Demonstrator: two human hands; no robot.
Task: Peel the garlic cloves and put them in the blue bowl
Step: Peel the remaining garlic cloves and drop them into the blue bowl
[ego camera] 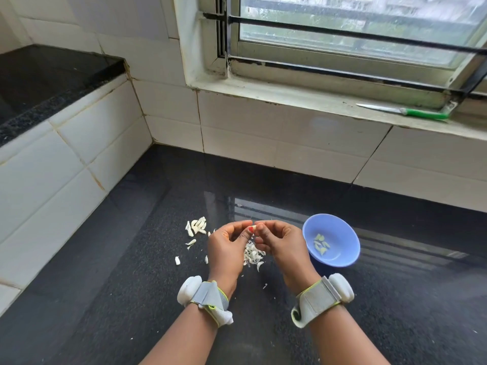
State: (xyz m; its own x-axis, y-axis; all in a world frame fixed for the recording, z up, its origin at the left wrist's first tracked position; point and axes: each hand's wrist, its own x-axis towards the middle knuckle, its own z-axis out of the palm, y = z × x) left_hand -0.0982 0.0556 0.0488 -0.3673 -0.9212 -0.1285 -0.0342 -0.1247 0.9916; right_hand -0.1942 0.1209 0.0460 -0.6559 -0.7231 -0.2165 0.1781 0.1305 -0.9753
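Item, low centre of frame: garlic clove (253, 228) was pinched between your left hand (228, 245) and right hand (279, 243), left of the blue bowl (342, 259); you did best peeling over the skin pile (252, 254), grip light.

desk (395, 299): dark speckled stone, polished glossy, mirroring the window bars
raised ledge (52, 75): the same dark speckled stone, less shiny
wall tiles (263, 122): white glazed ceramic, smooth, with stained and chipped grout lines
window frame (329, 52): pale painted metal, grimy at the lower corners
window bars (342, 34): black metal, matt
window sill (290, 97): pale, rough, dirt-flecked
knife (405, 111): shiny metal blade, smooth green plastic handle
blue bowl (332, 239): smooth plastic, soft sheen
garlic skins (253, 254): thin, papery, white, dry
wrist bands (316, 299): grey woven cloth with yellow-green edging, each carrying a smooth white plastic pod
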